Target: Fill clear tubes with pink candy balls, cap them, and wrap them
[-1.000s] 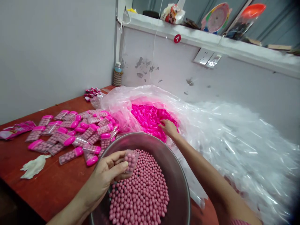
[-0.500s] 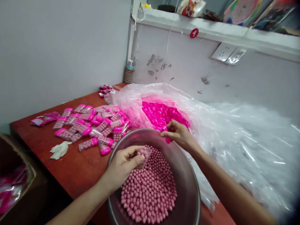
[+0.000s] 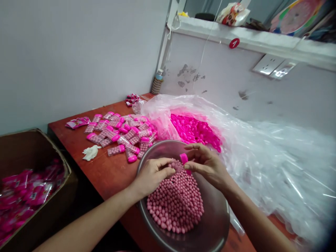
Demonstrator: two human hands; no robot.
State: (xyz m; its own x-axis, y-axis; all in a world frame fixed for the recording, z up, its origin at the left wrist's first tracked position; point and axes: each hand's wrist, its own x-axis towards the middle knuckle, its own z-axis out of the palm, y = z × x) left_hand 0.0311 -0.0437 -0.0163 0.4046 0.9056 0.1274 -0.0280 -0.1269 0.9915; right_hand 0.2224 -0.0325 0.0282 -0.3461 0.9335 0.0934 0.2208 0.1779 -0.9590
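Note:
Over a metal bowl (image 3: pixel 214 224) of pink candy balls (image 3: pixel 175 206), my two hands come close together. My left hand (image 3: pixel 154 175) is closed on a small clear container (image 3: pixel 176 166) with pink balls in it, mostly covered by the fingers. Between thumb and fingers of my right hand (image 3: pixel 207 164) is a bright pink cap (image 3: pixel 184 158), close to the container's end; whether they touch I cannot tell. Behind the bowl lies a heap of loose pink caps (image 3: pixel 194 127) in an opened plastic bag (image 3: pixel 168 101).
Filled, capped containers (image 3: pixel 126 134) are piled on the red table (image 3: pixel 105 175), near a crumpled white tissue (image 3: pixel 91 152). A cardboard box (image 3: pixel 65 164) of pink packets stands lower left. Clear plastic containers in bags (image 3: pixel 283 168) spread to the right. A bottle (image 3: pixel 158 82) stands in the corner.
My right hand has moved from beside the heap of caps towards my left hand, bringing a pink cap near the container. The view has swung left, showing more of the cardboard box.

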